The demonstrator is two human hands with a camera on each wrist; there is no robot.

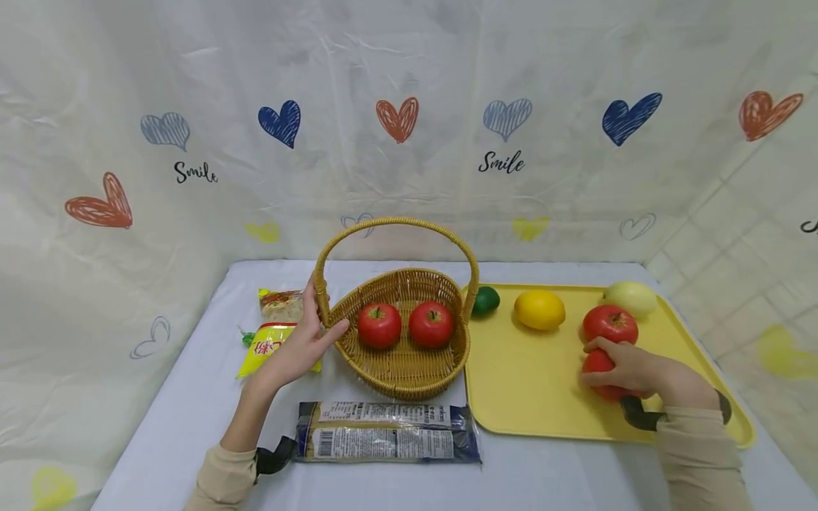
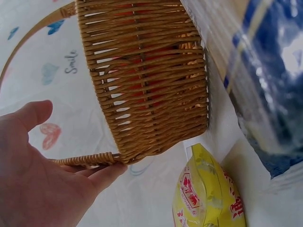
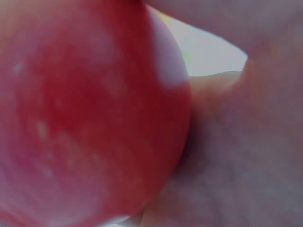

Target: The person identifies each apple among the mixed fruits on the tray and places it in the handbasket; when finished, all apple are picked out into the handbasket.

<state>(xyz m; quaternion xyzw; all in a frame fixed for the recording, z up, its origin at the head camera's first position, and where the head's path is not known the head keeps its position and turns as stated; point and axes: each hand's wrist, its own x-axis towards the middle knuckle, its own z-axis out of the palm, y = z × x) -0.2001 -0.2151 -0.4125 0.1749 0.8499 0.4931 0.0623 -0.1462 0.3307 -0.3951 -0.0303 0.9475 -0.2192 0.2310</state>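
Note:
A wicker basket [image 1: 409, 387] with a tall arched handle stands at the middle of the table. Two red apples [image 1: 380, 326] lie inside it. My left hand [image 1: 305, 348] holds the basket at the foot of its handle, fingers on the outside and thumb towards the rim. In the left wrist view, fingers [image 2: 106, 177] pass behind the handle's foot while the thumb stands apart. Over the yellow tray [image 1: 524, 390], my right hand [image 1: 639, 369] grips another red apple [image 1: 598, 363]. This apple [image 3: 94, 113] fills much of the right wrist view. One more red apple [image 1: 610, 324] sits just behind it.
A yellow lemon [image 1: 540, 310], a dark green fruit [image 1: 486, 301] and a pale yellow-green fruit [image 1: 629, 298] are on the tray. Left of the basket lie a yellow packet [image 1: 268, 346] and a clear food bag [image 1: 281, 306]. A long plastic-wrapped pack [image 1: 386, 433] lies in front.

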